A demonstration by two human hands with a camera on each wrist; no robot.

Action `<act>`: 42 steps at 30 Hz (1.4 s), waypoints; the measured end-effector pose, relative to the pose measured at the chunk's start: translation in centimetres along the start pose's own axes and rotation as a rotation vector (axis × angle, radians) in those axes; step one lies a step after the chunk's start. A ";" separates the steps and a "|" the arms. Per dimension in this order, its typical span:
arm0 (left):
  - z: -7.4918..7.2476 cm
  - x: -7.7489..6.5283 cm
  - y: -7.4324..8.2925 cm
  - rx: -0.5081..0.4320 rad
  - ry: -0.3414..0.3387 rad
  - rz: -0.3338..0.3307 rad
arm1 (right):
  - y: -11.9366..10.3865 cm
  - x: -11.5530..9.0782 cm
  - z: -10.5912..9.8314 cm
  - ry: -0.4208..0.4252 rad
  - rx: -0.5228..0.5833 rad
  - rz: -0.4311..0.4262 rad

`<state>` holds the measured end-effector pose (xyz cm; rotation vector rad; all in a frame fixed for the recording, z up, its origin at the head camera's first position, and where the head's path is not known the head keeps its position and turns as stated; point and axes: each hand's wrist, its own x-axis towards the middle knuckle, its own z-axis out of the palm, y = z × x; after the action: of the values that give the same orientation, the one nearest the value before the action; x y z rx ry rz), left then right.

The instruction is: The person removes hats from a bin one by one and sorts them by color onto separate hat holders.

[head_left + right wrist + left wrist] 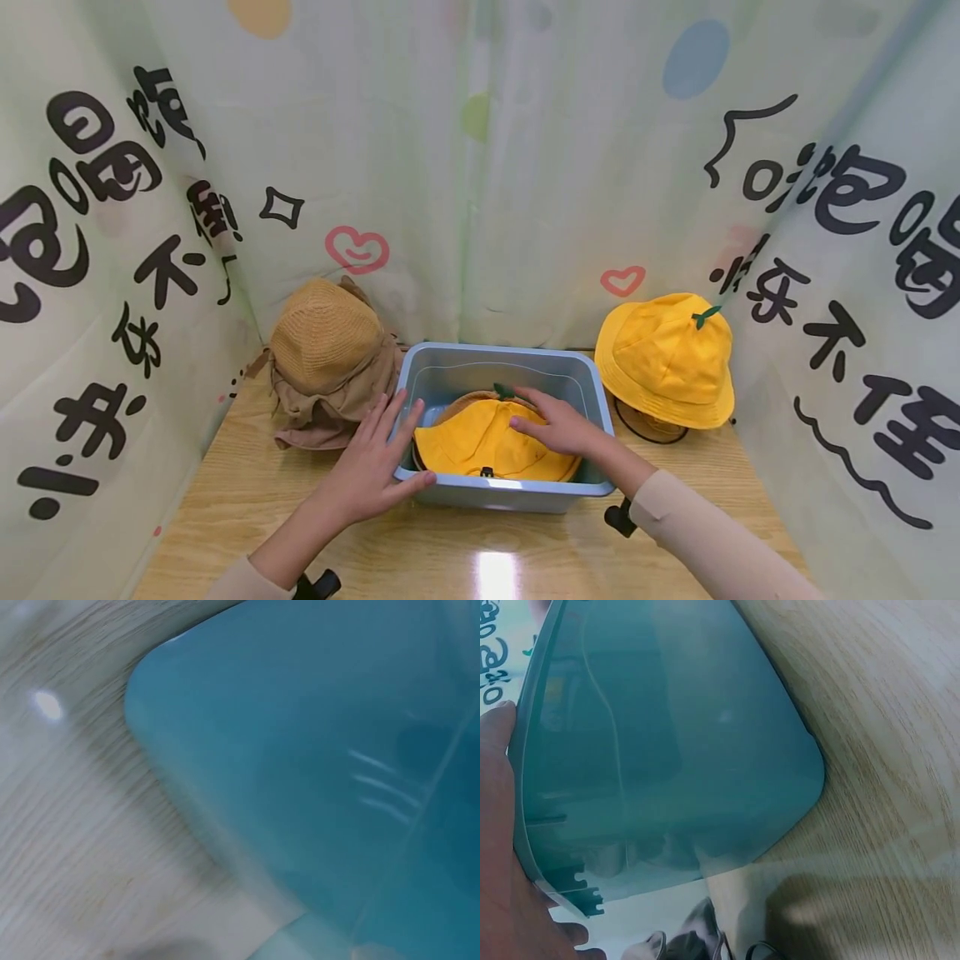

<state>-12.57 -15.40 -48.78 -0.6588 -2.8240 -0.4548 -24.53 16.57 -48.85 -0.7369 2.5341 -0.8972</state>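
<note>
A blue plastic bin (510, 493) stands on the table, its outer wall (667, 750) large in the left wrist view. Inside lies a yellow bucket hat (480, 437) with a green sprout on top, over the tan edge of another hat. My left hand (375, 467) rests at the bin's left front corner, fingers straight and spread along the rim. Reaching over the right side, my right hand (558, 425) has its fingers near the sprout and its thumb apart, low over the yellow hat. In the right wrist view only the bin's wall (285, 750) and the table show.
Left of the bin, a woven straw hat (326, 333) sits on brown fabric hats (337, 408). To the right, another yellow hat (667, 358) with a sprout tops a stack. A printed curtain (480, 208) encloses the wooden table (420, 554) at the back and sides.
</note>
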 end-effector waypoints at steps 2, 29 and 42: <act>0.0 0.0 0.0 0.007 -0.002 -0.005 | -0.1 0.1 -0.1 -0.004 0.040 0.047; 0.4 1.6 0.8 -0.011 -0.047 -0.016 | 0.2 0.9 2.2 -0.159 -0.457 0.181; 0.6 1.5 0.8 -0.001 -0.038 -0.014 | 0.0 0.9 2.4 -0.095 -0.545 0.142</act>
<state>-13.65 -13.96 -48.71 -0.6549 -2.8664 -0.4505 -24.13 14.86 -50.72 -0.7109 2.7200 -0.1114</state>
